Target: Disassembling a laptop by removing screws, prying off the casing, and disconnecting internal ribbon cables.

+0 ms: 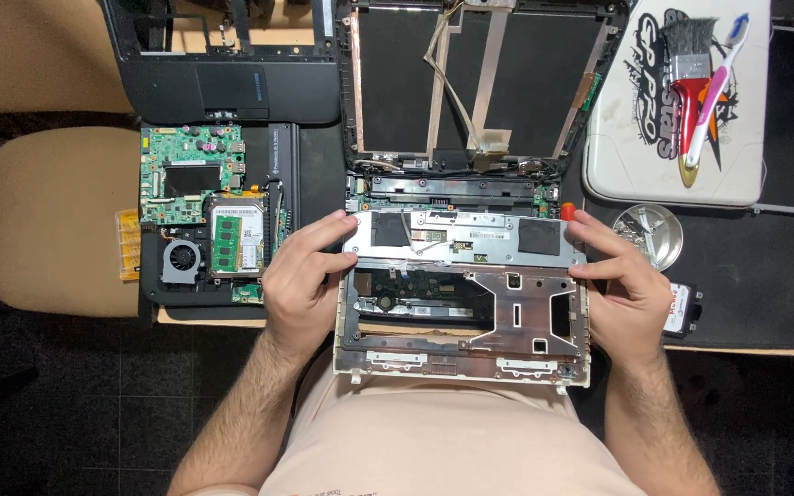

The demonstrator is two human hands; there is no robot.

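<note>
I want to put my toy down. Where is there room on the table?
Bare black mat lies right of the right hand, below the round metal screw dish. Crowded elsewhere: the opened white laptop frame, the green circuit board beside the left hand.

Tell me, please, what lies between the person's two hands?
In the head view, an opened laptop base lies between the left hand and the right hand. Both hands grip the ends of its silver metal plate.
</note>
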